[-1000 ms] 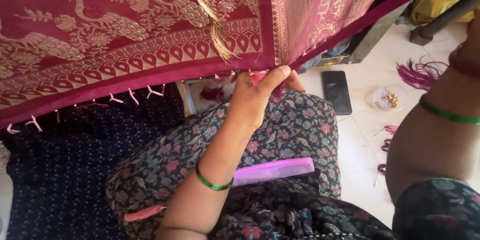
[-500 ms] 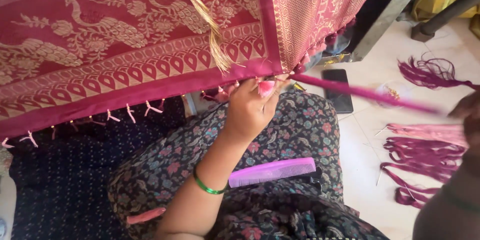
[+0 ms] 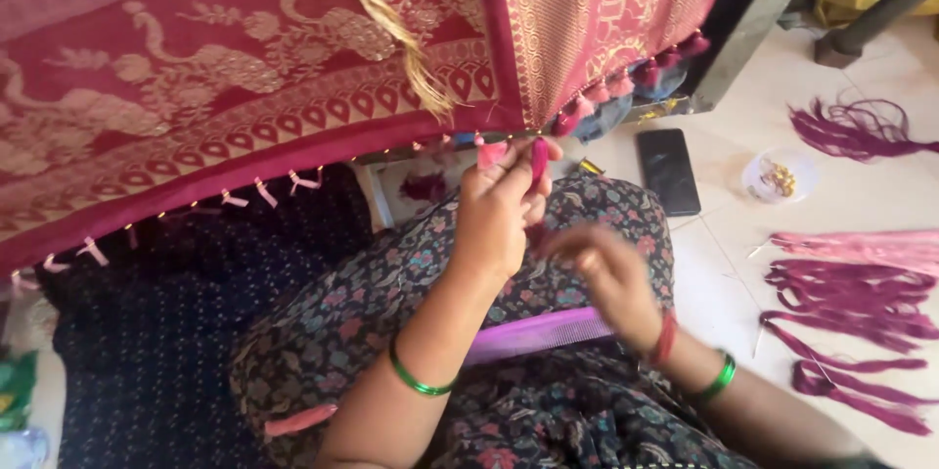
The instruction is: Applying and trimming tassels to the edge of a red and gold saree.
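My left hand (image 3: 501,207) pinches a magenta tassel (image 3: 538,158) at the hem of the maroon brocade sari (image 3: 245,88). My right hand (image 3: 608,278), blurred, hangs just below; I cannot tell its grip. A purple comb (image 3: 533,334) lies on my lap. A black phone (image 3: 668,171) and magenta thread bundles (image 3: 851,298) lie on the floor.

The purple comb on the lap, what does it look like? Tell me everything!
The purple comb is long, flat and straight, and looks like see-through plastic with a row of fine teeth along one side. It lies across the person's lap on the dark flowery cloth, tilted slightly up to the right. The left forearm covers its left end and the right hand hovers over its right end; whether either touches it cannot be told.
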